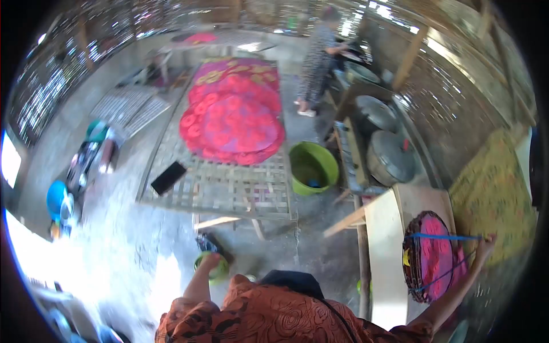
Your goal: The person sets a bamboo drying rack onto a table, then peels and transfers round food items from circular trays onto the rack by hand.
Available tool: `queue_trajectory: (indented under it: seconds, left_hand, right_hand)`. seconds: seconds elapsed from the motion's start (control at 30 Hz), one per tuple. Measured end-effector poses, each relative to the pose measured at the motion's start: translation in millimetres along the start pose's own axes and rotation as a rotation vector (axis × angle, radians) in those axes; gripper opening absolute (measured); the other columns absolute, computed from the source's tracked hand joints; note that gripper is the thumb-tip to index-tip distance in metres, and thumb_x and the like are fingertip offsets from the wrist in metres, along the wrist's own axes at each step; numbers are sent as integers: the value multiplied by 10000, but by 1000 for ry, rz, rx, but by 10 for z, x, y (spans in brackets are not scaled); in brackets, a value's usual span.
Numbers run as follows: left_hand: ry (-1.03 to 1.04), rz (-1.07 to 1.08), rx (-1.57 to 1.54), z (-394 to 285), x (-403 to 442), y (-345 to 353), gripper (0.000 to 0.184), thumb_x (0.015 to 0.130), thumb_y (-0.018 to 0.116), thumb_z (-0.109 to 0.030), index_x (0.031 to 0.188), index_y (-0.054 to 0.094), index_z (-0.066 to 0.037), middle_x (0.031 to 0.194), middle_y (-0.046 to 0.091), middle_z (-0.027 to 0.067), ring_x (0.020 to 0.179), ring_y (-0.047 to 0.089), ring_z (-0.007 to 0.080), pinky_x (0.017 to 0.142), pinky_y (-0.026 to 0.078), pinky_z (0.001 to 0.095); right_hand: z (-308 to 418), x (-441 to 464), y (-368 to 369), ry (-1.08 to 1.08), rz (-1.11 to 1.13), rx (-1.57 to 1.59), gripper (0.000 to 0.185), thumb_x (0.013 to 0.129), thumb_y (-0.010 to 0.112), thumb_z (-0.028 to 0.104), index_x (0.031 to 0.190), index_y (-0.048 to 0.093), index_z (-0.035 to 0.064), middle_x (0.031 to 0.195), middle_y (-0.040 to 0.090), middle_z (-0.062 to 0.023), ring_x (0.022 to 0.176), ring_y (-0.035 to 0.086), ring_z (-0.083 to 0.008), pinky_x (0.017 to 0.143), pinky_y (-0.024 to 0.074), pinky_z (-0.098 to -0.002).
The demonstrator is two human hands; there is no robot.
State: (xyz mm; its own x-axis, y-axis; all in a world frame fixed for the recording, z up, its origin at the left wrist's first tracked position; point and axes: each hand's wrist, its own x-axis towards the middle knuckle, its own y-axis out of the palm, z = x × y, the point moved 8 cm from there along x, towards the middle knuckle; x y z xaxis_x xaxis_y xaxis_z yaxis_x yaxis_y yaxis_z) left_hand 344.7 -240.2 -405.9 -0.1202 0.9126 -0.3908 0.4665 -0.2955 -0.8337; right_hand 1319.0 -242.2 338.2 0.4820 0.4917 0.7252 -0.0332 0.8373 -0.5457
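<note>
At the lower right, my right hand [486,246] is closed on the blue straps of a pink and dark patterned bag [436,257], which rests against a pale board. At the lower left, my left hand [210,260] is over the rim of a small green bucket [218,273]; its fingers are too blurred to make out. A dark plastic bag [207,241] lies just beyond that bucket. A yellow patterned cloth [492,194] hangs behind my right hand.
A slatted bamboo platform [229,186] holds red patterned cloth [234,123] and a black flat object [168,178]. Beside it stand a large green tub [313,167] and lidded metal pots [390,157]. Another person [316,63] stands at the back by the pots.
</note>
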Motion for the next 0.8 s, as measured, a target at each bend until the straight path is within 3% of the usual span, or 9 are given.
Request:
queue_trajectory:
  seconds: [0.1, 0.2, 0.23, 0.37, 0.47, 0.5, 0.57, 0.6, 0.8]
  left_hand:
    - [-216, -286, -420, -727, -557, -911, 232, 852, 488, -226, 941, 628, -63, 870, 661, 186, 811, 650, 329, 674, 503, 451]
    - [-332, -352, -324, -919, -986, -778, 241, 839, 483, -199, 901, 649, -36, 878, 659, 188, 818, 648, 339, 683, 504, 455]
    - [-230, -114, 138, -791, -867, -202, 266, 842, 460, -202, 863, 661, -28, 913, 662, 181, 842, 646, 339, 705, 502, 459]
    - [-53, 480, 184, -1073, -1679, 807, 350, 929, 375, -247, 945, 667, -55, 983, 658, 166, 924, 630, 334, 842, 479, 453]
    - [186, 576, 392, -1177, -2270, 1404, 390, 917, 392, -317, 1009, 661, -50, 1132, 615, 134, 1024, 593, 327, 900, 465, 422]
    - [-6, 357, 110, -1085, -2356, 1403, 241, 868, 445, -204, 944, 635, -77, 925, 652, 157, 863, 620, 364, 756, 502, 460]
    - [86, 433, 170, -981, -2622, 1513, 293, 886, 450, -255, 1026, 633, -76, 1008, 647, 145, 901, 609, 371, 782, 503, 442]
    - [-687, 461, -469, -714, -2775, 1656, 323, 856, 572, -318, 1071, 658, -93, 1063, 653, 103, 1003, 617, 254, 847, 477, 376]
    - [-248, 460, -148, -262, -2823, 1108, 354, 884, 501, -365, 1132, 633, -149, 1183, 602, 90, 1056, 578, 308, 930, 446, 391]
  right_hand:
    - [-218, 375, 649, -55, -32, -103, 333, 755, 624, 148, 1008, 465, 2, 823, 509, -100, 737, 492, -219, 685, 435, -349]
    - [-659, 729, 1354, 10, 89, -202, 395, 756, 616, 166, 1075, 464, -12, 917, 515, -148, 842, 498, -258, 778, 423, -366]
    - [-918, 857, 1612, 40, 134, -217, 420, 758, 616, 164, 1107, 462, -15, 959, 521, -164, 891, 504, -273, 816, 417, -374]
    - [-1799, 1147, 2548, 111, 282, -283, 499, 767, 617, 156, 1205, 455, -22, 1097, 533, -212, 1050, 516, -318, 932, 396, -399]
    - [-1617, 1047, 2745, 88, 314, -413, 500, 773, 616, 150, 1216, 449, -12, 1135, 519, -209, 1084, 498, -320, 944, 390, -402]
    - [-1652, 1017, 2824, 75, 309, -441, 500, 776, 616, 148, 1219, 447, -8, 1147, 515, -207, 1096, 492, -321, 948, 387, -403]
    - [-1379, 876, 2752, 15, 266, -500, 501, 780, 616, 145, 1227, 443, -2, 1173, 506, -205, 1118, 480, -322, 955, 383, -405]
    - [-1208, 784, 2718, -34, 227, -511, 501, 782, 616, 143, 1230, 441, 1, 1186, 501, -204, 1130, 474, -323, 959, 381, -406]
    - [1160, -573, 2443, -423, 184, -379, 505, 795, 615, 131, 1252, 429, 21, 1262, 474, -198, 1199, 438, -327, 983, 368, -412]
